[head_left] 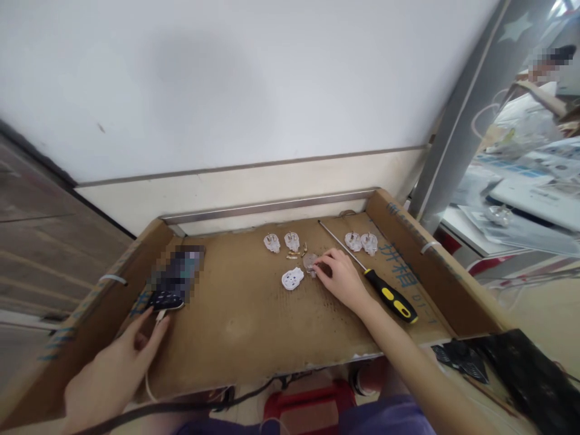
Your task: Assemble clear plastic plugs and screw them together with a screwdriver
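Observation:
My left hand (106, 371) is at the lower left, thumb and finger closed about the white connector of a charging cable (160, 316). That connector meets the bottom end of a dark smartphone (181, 272) lying on the cardboard. My right hand (339, 275) pinches a clear plug housing (309, 263) near the middle, partly hidden by the fingers. Just left of it lies a white plug cover with holes (292, 278). Small brass pins (293, 255) lie behind. Clear plug housings (272, 243) with metal parts rest in pairs at the back.
A screwdriver (390, 296) with a black and yellow handle lies right of my right hand. The cardboard tray (235, 326) has raised sides and a pale wall (254, 175) behind it. A grey post (457, 121) stands at right, with a cluttered table beyond and a person's arm.

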{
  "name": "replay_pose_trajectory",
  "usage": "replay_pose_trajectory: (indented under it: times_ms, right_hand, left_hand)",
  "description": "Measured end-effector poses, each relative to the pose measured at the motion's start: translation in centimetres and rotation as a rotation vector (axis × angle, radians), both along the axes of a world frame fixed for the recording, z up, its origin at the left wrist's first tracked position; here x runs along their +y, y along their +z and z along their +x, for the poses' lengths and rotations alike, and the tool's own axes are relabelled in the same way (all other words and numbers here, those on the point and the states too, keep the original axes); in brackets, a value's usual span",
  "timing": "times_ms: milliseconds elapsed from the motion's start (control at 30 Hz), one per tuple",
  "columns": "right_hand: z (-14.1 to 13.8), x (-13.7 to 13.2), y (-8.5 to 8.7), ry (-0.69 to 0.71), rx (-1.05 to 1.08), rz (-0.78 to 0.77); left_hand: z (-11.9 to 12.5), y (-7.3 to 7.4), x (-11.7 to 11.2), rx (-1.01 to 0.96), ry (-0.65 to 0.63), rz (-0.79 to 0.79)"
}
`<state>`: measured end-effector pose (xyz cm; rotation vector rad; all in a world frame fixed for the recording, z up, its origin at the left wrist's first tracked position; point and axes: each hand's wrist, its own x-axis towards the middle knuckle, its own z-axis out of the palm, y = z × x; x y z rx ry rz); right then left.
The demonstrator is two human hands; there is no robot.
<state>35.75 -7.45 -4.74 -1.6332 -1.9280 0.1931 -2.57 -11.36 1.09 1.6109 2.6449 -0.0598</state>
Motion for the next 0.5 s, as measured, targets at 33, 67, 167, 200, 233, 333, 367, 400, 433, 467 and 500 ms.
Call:
replay_pose_trajectory:
  times_ms: [33, 67, 167, 200, 233, 333, 367, 400, 433, 467, 500]
  right_hand:
    - [0.0, 0.0, 0.0, 0.002, 0.001, -0.002]
    - [0.0, 0.0, 0.1, 0.003, 0.002, -0.003]
    - [-0.1, 0.0, 0.2, 0.007, 0.003, -0.005]
    - [-0.1, 0.0, 0.2, 0.007, 0.003, -0.005]
    - [-0.1, 0.0, 0.2, 0.007, 0.004, -0.005]
    - [0.0, 0.0, 0.1, 0.006, 0.005, -0.004]
    - [0.0, 0.0, 0.1, 0.006, 0.005, -0.005]
    - [0.0, 0.0, 0.1, 0.006, 0.005, -0.005]
    - [0.0, 0.0, 0.0, 0.007, 0.004, -0.007]
    - [0.0, 0.1, 0.0, 0.008, 0.004, -0.008]
    - [0.0, 0.1, 0.0, 0.008, 0.003, -0.008]
  left_hand:
    - [-0.1, 0.0, 0.0, -0.008, 0.0, 0.007]
    - [-0.2, 0.0, 0.0, -0.009, 0.004, 0.03]
    - [-0.2, -0.4, -0.1, 0.01, -0.087, 0.179]
    - [-0.1, -0.6, 0.0, 0.04, -0.156, 0.248]
    - [0.1, -0.7, 0.1, 0.081, -0.232, 0.321]
    - [0.8, -1.0, 0.9, 0.212, -0.42, 0.488]
    - [0.9, -1.0, 1.3, 0.23, -0.468, 0.513]
    - [1.0, -1.1, 1.7, 0.236, -0.513, 0.524]
    - [1.1, -1.1, 2.2, 0.233, -0.552, 0.527]
    - [1.1, -1.2, 2.8, 0.213, -0.565, 0.54]
    - [1.2, -1.3, 3.3, 0.193, -0.564, 0.549]
